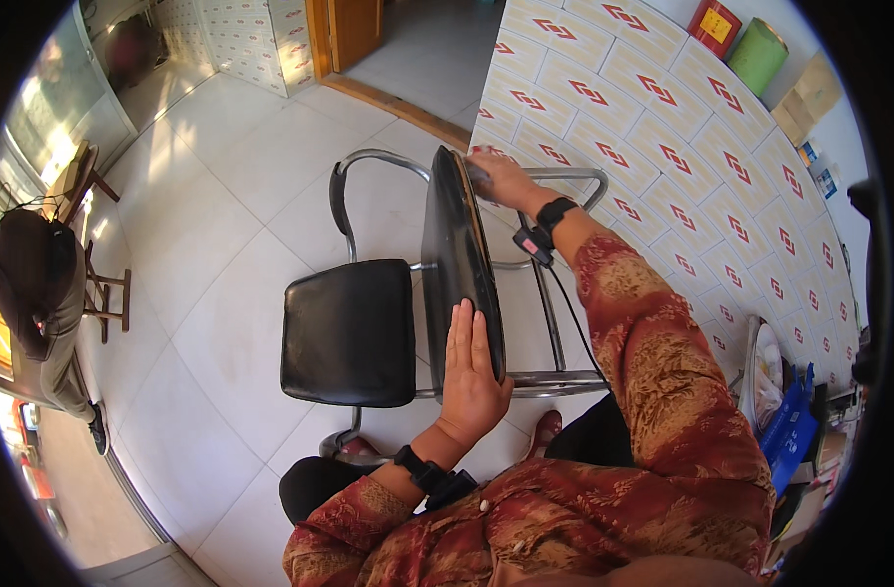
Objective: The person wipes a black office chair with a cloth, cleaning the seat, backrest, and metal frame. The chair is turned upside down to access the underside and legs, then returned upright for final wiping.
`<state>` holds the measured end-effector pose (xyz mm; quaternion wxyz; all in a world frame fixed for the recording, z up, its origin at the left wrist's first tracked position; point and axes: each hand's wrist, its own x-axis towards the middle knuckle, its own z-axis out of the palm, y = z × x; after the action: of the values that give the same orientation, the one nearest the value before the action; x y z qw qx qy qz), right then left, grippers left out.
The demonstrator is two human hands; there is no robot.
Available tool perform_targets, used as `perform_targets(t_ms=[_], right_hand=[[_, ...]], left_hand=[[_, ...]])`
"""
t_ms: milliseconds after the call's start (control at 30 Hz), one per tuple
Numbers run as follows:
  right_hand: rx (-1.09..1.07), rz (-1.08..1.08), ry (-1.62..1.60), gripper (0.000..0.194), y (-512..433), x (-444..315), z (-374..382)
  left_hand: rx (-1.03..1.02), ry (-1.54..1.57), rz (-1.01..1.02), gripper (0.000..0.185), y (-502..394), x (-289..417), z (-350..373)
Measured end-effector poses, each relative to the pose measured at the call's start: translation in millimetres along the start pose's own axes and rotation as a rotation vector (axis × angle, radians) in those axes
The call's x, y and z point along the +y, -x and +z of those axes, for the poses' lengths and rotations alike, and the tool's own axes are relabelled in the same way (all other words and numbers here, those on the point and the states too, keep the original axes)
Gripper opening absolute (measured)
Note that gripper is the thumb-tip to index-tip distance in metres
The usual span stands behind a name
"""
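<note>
In front of me is a chair with a tubular metal frame (pixel 549 315) and two black padded panels. The taller panel (pixel 458 257) stands nearly edge-on, its far rim worn to brown. The squarer panel (pixel 348 334) lies to its left, face up. My left hand (pixel 467 359) rests on the near end of the tall panel, fingers straight along its face and thumb around the edge. At that panel's far end is my right hand (pixel 502 176), blurred, with its fingertips against the rim. Whether it holds anything is unclear. A black armrest (pixel 338 198) curves up at the far left.
A tiled wall (pixel 659 161) rises close on the right. Beyond the chair lies a doorway with a wooden sill (pixel 395 106). A person (pixel 36 293) is at the left beside a wooden stool (pixel 109 297). A blue bag (pixel 788 433) is low on the right. A cable (pixel 575 312) hangs from my right wrist.
</note>
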<state>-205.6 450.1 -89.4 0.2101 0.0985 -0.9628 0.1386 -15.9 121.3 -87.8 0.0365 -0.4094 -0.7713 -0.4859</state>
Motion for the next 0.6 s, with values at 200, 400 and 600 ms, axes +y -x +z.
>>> perform_targets(t_ms=[200,400,600], right_hand=[[-0.390,0.263,0.025,0.040,-32.7,7.9,-7.0],[-0.134,0.261,-0.079,0.051,15.8,69.3,-18.3],[0.011,0.491,0.098,0.054,100.3,174.1,-68.4]], left_hand=[[-0.021,0.013,0.005,0.092,-4.6,1.6,-4.0],[-0.047,0.021,-0.007,0.090,-5.4,3.7,-7.1],[-0.033,0.024,0.012,0.091,-4.4,3.1,-5.3]])
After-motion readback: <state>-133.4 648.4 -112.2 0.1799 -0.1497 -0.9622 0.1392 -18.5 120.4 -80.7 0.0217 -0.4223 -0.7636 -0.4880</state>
